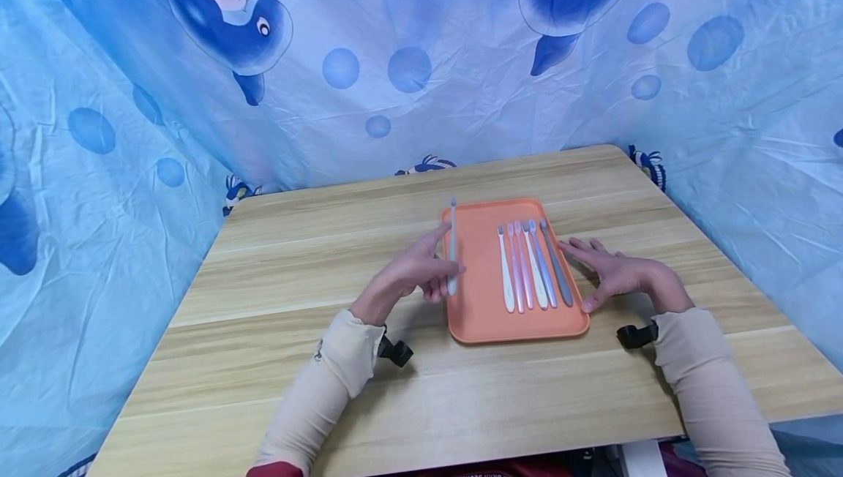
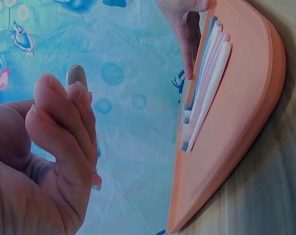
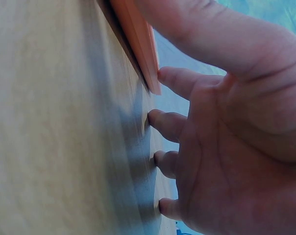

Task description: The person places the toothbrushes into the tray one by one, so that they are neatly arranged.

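My left hand [image 1: 418, 266] pinches a pale grey toothbrush [image 1: 452, 244] over the left rim of an orange tray [image 1: 481, 323]. In the head view its bristle end points to the far side of the table. The left wrist view shows the rounded handle end [image 2: 76, 74] of this brush beyond the fingertips; the fingers hide most of it. Several toothbrushes [image 1: 527, 265], white, pink, blue and dark grey, lie side by side on the tray's right half. My right hand [image 1: 619, 276] is spread at the tray's right edge, thumb and index finger [image 3: 175, 80] at the rim, other fingertips on the table.
The tray lies on a light wood-grain table [image 1: 296, 279], right of its middle. A blue dolphin-print curtain [image 1: 461, 118] hangs behind the table and along both sides. Black straps with small mounts [image 1: 395, 352] sit on both wrists.
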Demonstrator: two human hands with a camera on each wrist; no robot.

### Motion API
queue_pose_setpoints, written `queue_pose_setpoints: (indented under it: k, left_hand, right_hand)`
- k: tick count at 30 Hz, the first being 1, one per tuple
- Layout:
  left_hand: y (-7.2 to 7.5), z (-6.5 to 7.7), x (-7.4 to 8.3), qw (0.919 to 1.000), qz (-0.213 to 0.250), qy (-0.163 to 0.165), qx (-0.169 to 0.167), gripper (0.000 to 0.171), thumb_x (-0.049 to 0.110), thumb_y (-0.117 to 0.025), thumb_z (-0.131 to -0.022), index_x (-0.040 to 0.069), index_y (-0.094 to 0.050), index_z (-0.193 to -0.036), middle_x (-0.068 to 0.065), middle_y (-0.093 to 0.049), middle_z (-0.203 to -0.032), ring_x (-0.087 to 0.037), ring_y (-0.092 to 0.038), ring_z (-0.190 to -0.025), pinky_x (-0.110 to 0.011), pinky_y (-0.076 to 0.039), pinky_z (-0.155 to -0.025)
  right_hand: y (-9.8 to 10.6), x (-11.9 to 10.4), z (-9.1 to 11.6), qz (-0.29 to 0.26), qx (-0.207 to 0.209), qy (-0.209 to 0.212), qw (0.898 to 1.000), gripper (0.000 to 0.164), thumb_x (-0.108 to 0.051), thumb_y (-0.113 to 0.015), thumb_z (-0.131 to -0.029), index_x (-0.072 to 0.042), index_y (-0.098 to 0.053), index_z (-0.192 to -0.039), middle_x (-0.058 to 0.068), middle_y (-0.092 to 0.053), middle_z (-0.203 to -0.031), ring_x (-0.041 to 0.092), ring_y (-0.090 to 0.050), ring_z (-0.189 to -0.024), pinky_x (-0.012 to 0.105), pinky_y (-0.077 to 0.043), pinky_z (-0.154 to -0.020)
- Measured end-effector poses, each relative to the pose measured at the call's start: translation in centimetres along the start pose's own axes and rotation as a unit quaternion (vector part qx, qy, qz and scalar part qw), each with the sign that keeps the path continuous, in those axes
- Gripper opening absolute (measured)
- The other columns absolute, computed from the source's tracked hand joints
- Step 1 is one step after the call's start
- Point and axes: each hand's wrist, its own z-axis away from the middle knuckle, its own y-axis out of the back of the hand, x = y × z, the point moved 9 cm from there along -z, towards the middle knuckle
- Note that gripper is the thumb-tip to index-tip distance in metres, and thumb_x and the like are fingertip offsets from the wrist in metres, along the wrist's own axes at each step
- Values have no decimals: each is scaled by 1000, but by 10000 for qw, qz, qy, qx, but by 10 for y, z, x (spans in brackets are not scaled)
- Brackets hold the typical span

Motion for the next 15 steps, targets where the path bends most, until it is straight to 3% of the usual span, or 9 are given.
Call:
queue_pose_setpoints:
  k: [15]
  left_hand:
    - [-30, -20, 1, 10000, -28, 18, -52, 95, 14, -66, -95, 26, -1, -163, -4, -60, -52, -14, -53, -38, -27, -46, -37]
  right_hand:
    - [0, -1, 1, 31, 39, 60, 10000, 125, -35, -90, -68, -8, -11, -161, 34, 4, -164, 64, 15, -145, 89, 6, -103]
